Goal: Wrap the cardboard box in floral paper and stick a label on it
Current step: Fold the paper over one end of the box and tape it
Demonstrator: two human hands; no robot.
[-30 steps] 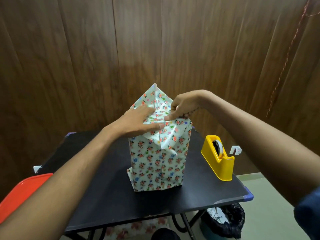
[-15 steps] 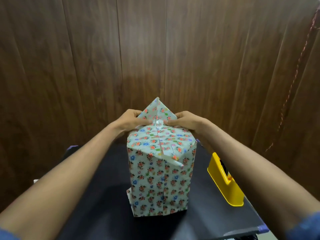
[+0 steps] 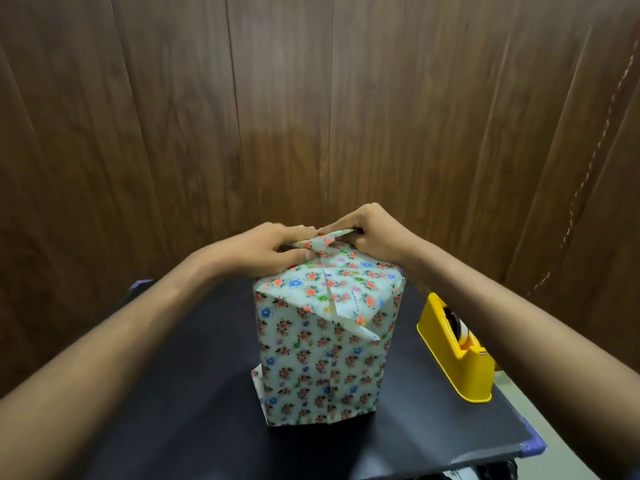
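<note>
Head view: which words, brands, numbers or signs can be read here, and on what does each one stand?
Floral paper, folded top flap: one small blue printed line near, too small and blurred to read.
Tape dispenser: no readable text.
Nothing else carries text.

Views: one only, the head camera, so no second view shared any part of the scene.
Position: worn on the person's head, above and behind both forearms.
Direction: it faced forward and down, onto the black table [image 3: 180, 410] and toward the wooden wall [image 3: 277, 116] behind it.
Nearness: close; the wrapped box [image 3: 322, 362] stood mid-frame, with the left hand [image 3: 263, 247] and right hand [image 3: 374, 233] at its far top edge.
Lens: wide-angle; the wall's panel seams leaned outward toward the frame's sides.
</note>
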